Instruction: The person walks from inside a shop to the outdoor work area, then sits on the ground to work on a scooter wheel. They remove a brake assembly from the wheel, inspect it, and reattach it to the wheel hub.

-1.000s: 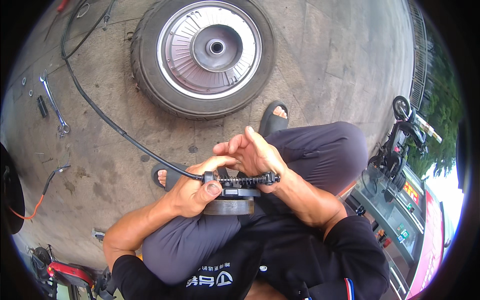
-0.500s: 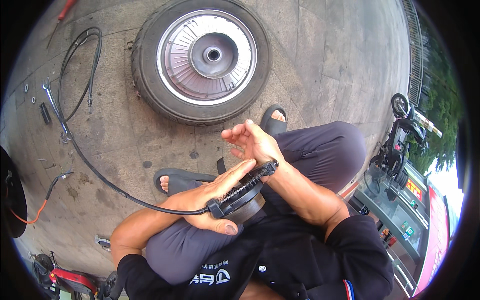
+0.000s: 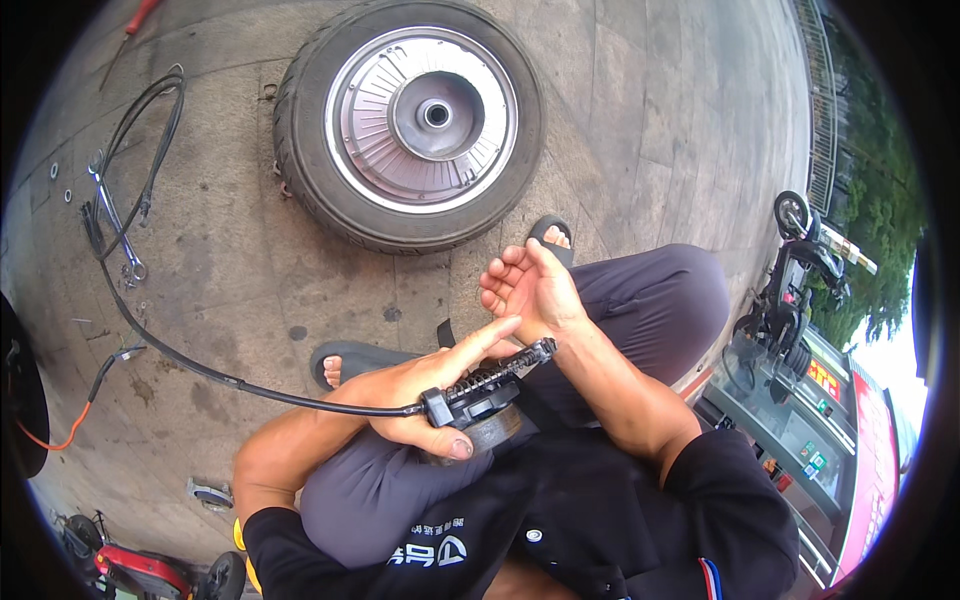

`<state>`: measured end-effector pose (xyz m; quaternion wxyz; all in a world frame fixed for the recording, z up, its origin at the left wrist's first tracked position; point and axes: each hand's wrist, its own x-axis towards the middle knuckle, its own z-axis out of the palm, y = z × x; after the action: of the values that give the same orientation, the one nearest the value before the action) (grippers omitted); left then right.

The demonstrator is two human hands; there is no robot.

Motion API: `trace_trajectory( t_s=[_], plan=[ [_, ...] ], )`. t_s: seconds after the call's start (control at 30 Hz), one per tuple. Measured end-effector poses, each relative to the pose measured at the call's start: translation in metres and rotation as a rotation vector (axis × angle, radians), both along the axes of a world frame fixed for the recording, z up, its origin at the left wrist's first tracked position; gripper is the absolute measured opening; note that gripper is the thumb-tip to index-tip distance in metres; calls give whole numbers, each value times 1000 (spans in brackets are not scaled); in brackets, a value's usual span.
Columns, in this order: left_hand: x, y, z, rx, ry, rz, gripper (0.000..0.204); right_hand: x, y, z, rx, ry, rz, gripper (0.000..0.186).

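My left hand [image 3: 425,398] is closed around a drum brake [image 3: 492,430], a round dark part with a black lever and a coil spring [image 3: 490,378] along its upper side. The hand covers part of it, including its far edge. From its left end a black brake cable [image 3: 200,375] runs out over the floor and loops at the upper left. My right hand [image 3: 535,290] is held just beyond the brake, palm turned inward, fingers loosely curved and apart, nothing in it. Its wrist is close to the spring's right end.
A wheel with a black tyre [image 3: 300,150] and silver hub lies flat ahead. At left are a wrench [image 3: 115,220] partly among the cable loops, washers [image 3: 54,170], a red-handled screwdriver [image 3: 140,15] and an orange-black cable [image 3: 88,405]. Scooters stand at lower left [image 3: 145,565] and right [image 3: 790,280].
My right hand has moved slightly right and nearer, away from the brake. The brake has tilted a little in my left hand, and the cable loops have shifted left over the wrench.
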<state>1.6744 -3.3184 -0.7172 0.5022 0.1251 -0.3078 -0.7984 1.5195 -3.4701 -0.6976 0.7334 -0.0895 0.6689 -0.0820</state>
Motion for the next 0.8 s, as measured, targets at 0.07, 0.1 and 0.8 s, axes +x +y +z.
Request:
trace_trajectory(
  t_s=[0.07,0.1,0.8],
  plan=[
    [-2,0,1,-134,-110,9,127,-8,-14,21,-198,-233,60,47],
    [-5,-2,1,-176,-130,47,126,-11,-16,31,-322,-315,110,53],
    [2,2,9,101,243,60,127,14,13,65,-620,-375,898,91]
  ],
)
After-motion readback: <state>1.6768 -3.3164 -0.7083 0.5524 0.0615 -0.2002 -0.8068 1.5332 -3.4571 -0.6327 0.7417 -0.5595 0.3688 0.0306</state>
